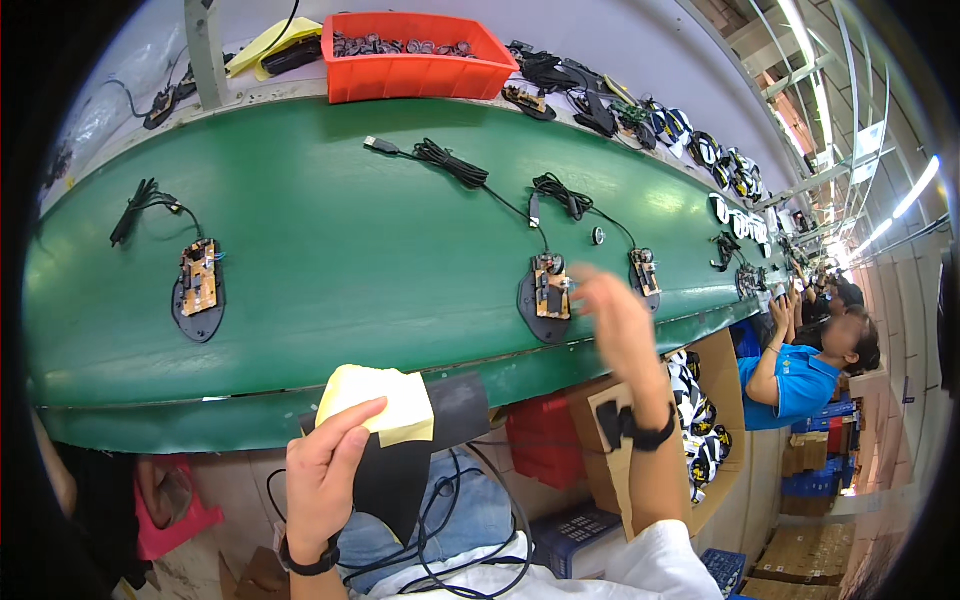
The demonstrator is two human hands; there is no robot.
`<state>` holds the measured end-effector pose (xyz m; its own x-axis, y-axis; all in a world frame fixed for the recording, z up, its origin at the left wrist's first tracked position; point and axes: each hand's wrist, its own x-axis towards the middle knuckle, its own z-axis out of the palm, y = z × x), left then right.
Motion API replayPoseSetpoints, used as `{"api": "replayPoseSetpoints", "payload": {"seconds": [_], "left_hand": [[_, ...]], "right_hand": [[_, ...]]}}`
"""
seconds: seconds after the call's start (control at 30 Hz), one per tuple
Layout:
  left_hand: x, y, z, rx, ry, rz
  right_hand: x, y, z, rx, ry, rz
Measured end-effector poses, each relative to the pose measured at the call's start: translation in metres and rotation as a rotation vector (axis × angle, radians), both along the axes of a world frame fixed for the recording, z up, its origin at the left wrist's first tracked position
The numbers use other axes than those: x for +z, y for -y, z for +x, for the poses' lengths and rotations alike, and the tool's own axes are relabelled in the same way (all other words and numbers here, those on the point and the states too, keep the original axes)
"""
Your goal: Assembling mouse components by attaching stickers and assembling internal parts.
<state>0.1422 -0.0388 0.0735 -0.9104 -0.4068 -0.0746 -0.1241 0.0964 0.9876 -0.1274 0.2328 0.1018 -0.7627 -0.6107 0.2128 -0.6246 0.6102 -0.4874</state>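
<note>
Lower left of centre, gripped in the left hand (328, 462): a bent yellow paper sheet (390, 400). Right of centre, near a black oval base (546, 331) with a tan circuit board (548, 290) on the glossy green worktop (350, 240): the right hand (612, 315), blurred, grip impossible to tell. Farther, upper centre: a coiled black cable (452, 164). Top edge: a red plastic bin (420, 84).
</note>
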Motion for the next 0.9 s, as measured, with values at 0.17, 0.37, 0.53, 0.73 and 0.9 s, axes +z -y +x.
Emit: {"api": "replayPoseSetpoints", "payload": {"seconds": [0.17,0.37,0.53,0.73,0.9], "left_hand": [[-0.007,0.001,0.004,0.012,-0.056,-0.035],[0.001,-0.010,-0.006,-0.032,-0.154,0.091],[0.007,-0.011,-0.001,-0.081,-0.195,0.051],[0.003,-0.016,-0.009,-0.074,-0.173,-0.012],[0.000,-0.024,-0.014,-0.064,-0.240,-0.015]], "right_hand": [[0.000,0.004,-0.091,-0.165,-0.224,0.116],[0.003,-0.012,-0.106,-0.073,-0.170,0.052],[0.093,0.127,0.015,0.344,0.098,-0.081],[0.071,0.280,0.068,0.842,-0.205,0.453],[0.031,0.295,0.064,0.903,-0.270,0.503]]}}
